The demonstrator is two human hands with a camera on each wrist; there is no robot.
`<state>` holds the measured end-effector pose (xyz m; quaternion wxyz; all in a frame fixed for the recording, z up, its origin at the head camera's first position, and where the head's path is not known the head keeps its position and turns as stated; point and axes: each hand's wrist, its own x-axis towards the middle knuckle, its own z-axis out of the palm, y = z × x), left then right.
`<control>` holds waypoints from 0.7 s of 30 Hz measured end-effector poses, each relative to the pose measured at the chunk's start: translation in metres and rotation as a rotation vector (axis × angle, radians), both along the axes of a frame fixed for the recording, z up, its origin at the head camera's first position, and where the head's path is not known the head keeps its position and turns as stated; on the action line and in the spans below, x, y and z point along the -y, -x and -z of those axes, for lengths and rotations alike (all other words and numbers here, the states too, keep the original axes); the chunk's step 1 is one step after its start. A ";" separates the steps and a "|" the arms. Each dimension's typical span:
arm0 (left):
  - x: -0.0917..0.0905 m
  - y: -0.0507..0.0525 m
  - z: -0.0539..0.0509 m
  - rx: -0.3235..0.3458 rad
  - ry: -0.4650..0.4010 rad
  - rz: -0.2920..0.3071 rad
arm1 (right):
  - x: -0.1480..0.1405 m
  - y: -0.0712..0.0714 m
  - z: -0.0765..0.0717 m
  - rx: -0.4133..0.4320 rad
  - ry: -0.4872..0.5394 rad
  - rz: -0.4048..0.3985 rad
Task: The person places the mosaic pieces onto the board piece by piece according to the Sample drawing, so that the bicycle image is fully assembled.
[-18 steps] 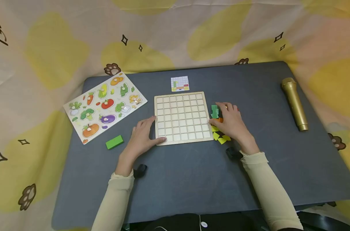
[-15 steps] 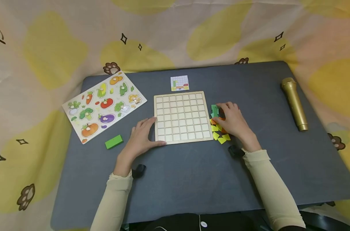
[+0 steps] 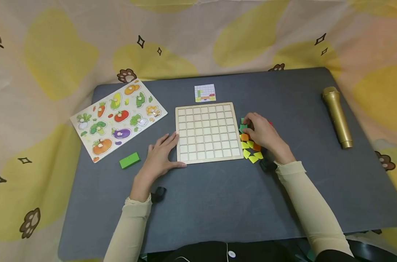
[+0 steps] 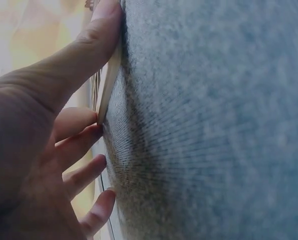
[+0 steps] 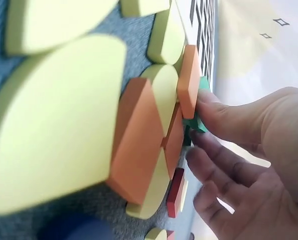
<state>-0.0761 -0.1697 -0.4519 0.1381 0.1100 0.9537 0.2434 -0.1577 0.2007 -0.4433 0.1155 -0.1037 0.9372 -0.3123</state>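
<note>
A square wooden grid board (image 3: 205, 133) lies flat, its cells pale. At its lower left corner my left hand (image 3: 157, 158) is spread, thumb along the near edge and fingertips against the left side; the left wrist view shows the thumb on the board's edge (image 4: 107, 90). Right of the board, my right hand (image 3: 265, 134) pinches a green piece (image 3: 243, 127) between thumb and fingers; part of that green piece (image 5: 194, 122) shows in the right wrist view. Orange pieces (image 3: 244, 137) and yellow pieces (image 3: 253, 159) lie just nearer, beside the board.
Behind the board lies a small pattern card (image 3: 205, 93). A vegetable picture board (image 3: 118, 120) is at the left, with a green block (image 3: 129, 160) in front of it. A gold microphone (image 3: 337, 117) lies at the right on the grey table (image 3: 211, 207).
My right hand has shifted slightly up along the pile, uncovering more orange pieces, and its thumb has moved onto the green ones. My left hand stays at the board's corner.
</note>
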 end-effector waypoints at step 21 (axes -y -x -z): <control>-0.001 0.001 -0.003 0.001 0.012 -0.001 | 0.020 0.015 -0.012 -0.176 -0.136 0.190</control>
